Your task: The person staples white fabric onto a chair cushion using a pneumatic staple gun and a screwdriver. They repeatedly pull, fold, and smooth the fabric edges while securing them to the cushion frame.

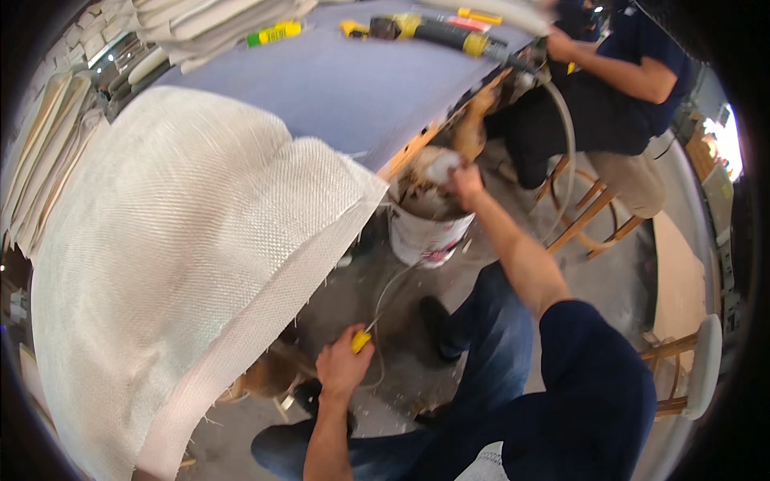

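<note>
In my left hand (pixel 343 367), low near my knee, is a hand tool with a yellow handle (pixel 362 341) and a thin metal shaft. The fingers are wrapped round the handle, and the kind of tip is too small to tell. My right hand (pixel 467 186) reaches out over a white bucket (pixel 425 238) on the floor. Its fingers are closed on a whitish piece (pixel 441 167), blurred, at the bucket's mouth. Brownish scraps (pixel 421 196) lie inside the bucket. To the left, a large piece of woven cream fabric (pixel 200 192) drapes over the work table's edge, its border frayed.
A blue-grey padded surface (pixel 321 88) holds a black-and-yellow power tool (pixel 433 34) and a green-yellow marker-like object (pixel 273 34). A pale hose (pixel 568 128) hangs by a seated co-worker (pixel 642 80) on a wooden stool (pixel 589 216). A grey-seated chair (pixel 704 366) stands right. Folded fabric (pixel 52 152) is stacked left.
</note>
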Motion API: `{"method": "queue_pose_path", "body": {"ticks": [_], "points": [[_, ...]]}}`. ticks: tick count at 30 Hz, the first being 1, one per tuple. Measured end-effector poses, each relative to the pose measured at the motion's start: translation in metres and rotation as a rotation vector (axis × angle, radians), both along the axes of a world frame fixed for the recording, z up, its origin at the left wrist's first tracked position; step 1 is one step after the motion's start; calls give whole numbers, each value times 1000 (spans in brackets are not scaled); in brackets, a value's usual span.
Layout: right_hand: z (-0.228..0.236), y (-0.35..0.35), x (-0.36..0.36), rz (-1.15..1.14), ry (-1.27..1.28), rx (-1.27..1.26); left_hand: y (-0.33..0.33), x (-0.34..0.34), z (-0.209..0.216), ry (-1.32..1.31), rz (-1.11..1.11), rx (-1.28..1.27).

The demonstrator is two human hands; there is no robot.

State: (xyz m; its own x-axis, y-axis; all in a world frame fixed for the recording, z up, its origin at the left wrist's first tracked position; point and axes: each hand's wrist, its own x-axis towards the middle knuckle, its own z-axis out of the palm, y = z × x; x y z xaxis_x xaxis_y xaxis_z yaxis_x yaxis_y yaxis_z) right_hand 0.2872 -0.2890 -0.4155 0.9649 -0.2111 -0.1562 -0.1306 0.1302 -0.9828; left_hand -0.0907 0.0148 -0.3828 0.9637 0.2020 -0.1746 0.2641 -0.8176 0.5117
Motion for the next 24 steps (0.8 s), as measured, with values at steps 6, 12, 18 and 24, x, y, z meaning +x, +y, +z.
{"method": "queue_pose_path", "body": {"ticks": [6, 12, 18, 24], "points": [[-14, 20, -138, 575, -264, -889, -1, -2, -26, -388, 81, -338], [4, 86, -229, 1282, -213, -830, -7, -18, -35, -386, -26, -464], [-12, 132, -260, 1418, 96, -340, -11, -25, -42, -342, -102, -649], [-3, 136, -273, 1369, 129, 169, -5, -26, -48, -379, -76, -324]]}}
